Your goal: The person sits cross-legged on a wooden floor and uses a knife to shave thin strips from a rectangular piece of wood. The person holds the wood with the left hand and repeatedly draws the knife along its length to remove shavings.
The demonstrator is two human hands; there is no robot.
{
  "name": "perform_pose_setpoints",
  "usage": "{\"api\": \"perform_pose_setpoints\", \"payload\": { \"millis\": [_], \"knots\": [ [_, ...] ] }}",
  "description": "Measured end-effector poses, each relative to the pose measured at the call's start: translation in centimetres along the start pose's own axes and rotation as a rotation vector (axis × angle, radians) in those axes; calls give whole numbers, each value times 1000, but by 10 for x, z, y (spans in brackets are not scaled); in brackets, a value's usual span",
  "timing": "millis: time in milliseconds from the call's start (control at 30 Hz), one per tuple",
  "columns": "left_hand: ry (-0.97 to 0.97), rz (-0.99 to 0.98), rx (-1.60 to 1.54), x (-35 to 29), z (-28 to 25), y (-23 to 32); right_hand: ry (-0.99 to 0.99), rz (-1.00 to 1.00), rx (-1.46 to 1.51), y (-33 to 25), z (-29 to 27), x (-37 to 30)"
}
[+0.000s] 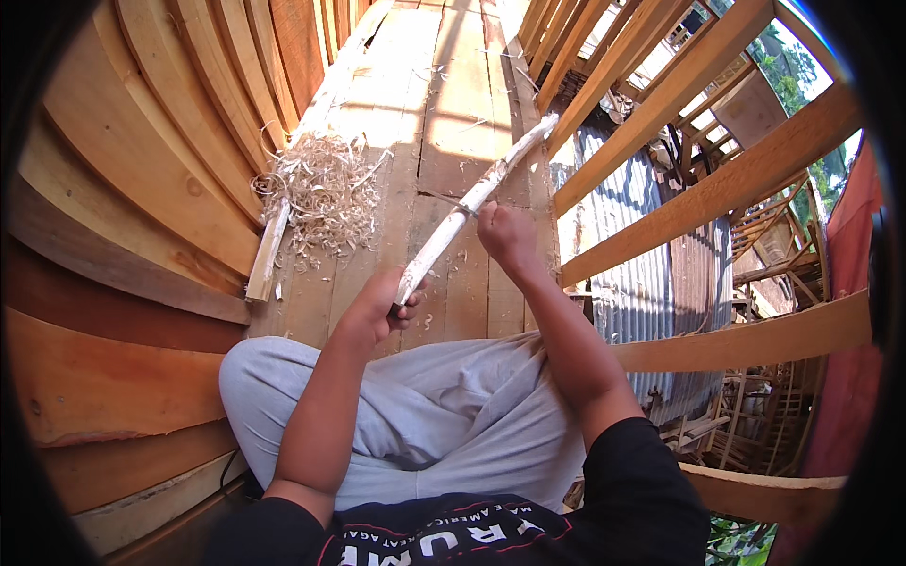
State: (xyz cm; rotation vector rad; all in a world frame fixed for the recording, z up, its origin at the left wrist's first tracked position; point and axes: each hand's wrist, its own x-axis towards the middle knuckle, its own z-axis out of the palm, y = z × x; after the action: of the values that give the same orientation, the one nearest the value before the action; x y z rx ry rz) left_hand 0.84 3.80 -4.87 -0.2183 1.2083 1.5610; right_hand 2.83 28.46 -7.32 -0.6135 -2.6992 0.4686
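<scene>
A long pale stick (437, 247), stripped of most of its bark, slants away from me toward the upper right. My left hand (376, 309) is closed around its near end. In my right hand (507, 234), a fist beside the stick's middle, is a knife (445, 199). The thin blade lies across the stick and points left; the fist hides the handle. Darker patches mark the stick beyond the blade, and its far end reaches near the slatted railing.
Curled wood shavings (326, 193) are heaped at the left, by a short wood strip (271, 247). Plank walling (142, 160) rises on my left. Wooden railing slats (679, 226) stand on my right, with corrugated metal sheeting (613, 274) below. Scattered shavings lie on the floorboards (377, 94).
</scene>
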Motion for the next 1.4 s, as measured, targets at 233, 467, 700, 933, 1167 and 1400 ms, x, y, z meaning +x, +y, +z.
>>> {"api": "perform_pose_setpoints", "payload": {
  "millis": [233, 467, 700, 933, 1167, 1400],
  "knots": [
    [-25, 32, 52, -2, 2, -11, 70, -38, 16, 8, -5, 3],
    [17, 45, 29, -4, -4, -11, -41, -104, -39, -6, 0, -15],
    [83, 27, 84, -2, -10, -10, -53, -214, -11, -19, 10, -26],
    [100, 52, 112, -5, -4, -9, 1, 42, -22, 6, 3, -3],
    [153, 63, 174, -4, 3, -12, -5, 168, 21, 35, -6, 14],
    [225, 135, 305, -8, 7, -7, 72, 71, -25, 32, 14, 10]
  ]
}}
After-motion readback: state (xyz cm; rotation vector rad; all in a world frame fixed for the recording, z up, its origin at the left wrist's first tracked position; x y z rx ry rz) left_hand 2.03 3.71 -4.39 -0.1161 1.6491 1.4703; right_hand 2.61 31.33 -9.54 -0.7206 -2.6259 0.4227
